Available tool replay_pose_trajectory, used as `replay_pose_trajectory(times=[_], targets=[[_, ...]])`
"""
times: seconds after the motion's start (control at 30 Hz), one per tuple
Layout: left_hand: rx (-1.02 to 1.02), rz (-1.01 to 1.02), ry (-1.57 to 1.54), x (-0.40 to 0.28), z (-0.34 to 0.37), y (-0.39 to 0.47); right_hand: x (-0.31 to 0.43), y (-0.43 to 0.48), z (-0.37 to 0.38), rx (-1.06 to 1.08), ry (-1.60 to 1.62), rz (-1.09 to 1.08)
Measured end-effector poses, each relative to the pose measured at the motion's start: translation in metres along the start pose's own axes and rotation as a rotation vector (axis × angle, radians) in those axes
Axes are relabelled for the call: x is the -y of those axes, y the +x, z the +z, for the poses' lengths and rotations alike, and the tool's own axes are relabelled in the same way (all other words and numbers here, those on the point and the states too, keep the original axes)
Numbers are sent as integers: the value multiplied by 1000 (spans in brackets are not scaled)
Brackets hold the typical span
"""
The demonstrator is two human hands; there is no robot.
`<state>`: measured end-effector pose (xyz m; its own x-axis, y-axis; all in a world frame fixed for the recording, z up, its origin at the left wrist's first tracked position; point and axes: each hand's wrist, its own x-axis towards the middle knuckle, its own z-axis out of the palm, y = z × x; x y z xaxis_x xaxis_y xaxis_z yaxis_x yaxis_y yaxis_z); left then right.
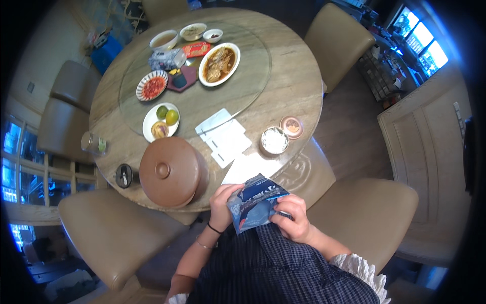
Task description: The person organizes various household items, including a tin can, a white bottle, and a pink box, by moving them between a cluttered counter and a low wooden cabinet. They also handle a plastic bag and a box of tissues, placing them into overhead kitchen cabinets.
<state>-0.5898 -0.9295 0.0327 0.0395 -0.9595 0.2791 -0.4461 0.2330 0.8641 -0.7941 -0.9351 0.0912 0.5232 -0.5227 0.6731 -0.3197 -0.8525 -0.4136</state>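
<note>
Close to my body, just off the table's near edge, I hold a blue printed plastic packet [256, 205]. My left hand [224, 201] grips its left edge, and my right hand [290, 218] grips its right side. Beyond the packet, a white sheet [243, 169] lies in bright light on the table, beside an unfolded pale cardboard piece [224, 138]. Left of these stands a large brown lidded pot [171, 171]. A bowl with white contents [274, 140] sits to the right, touching or nearly touching a small round brown dish [292, 127].
The round table [292, 83] has a glass turntable [254, 79] bearing an oval dish of food [219, 64], a striped bowl of red food [152, 85], bowls and packets. A plate with green fruit [150, 119], a glass jar [93, 143] and a black-rimmed container [124, 176] stand left. Chairs [364, 212] surround the table.
</note>
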Motion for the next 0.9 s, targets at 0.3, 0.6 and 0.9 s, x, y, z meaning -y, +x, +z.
replay_pose_trajectory(times=[0.3, 0.6, 0.9], targets=[[-48, -19, -85, -2, 13, 29, -21, 4, -10, -277, -78, 238], [-220, -226, -162, 36, 39, 84, -196, -36, -1, 37, -284, 731], [-75, -416, -267, 121, 110, 184, -316, -28, 41, 519, -376, 766]])
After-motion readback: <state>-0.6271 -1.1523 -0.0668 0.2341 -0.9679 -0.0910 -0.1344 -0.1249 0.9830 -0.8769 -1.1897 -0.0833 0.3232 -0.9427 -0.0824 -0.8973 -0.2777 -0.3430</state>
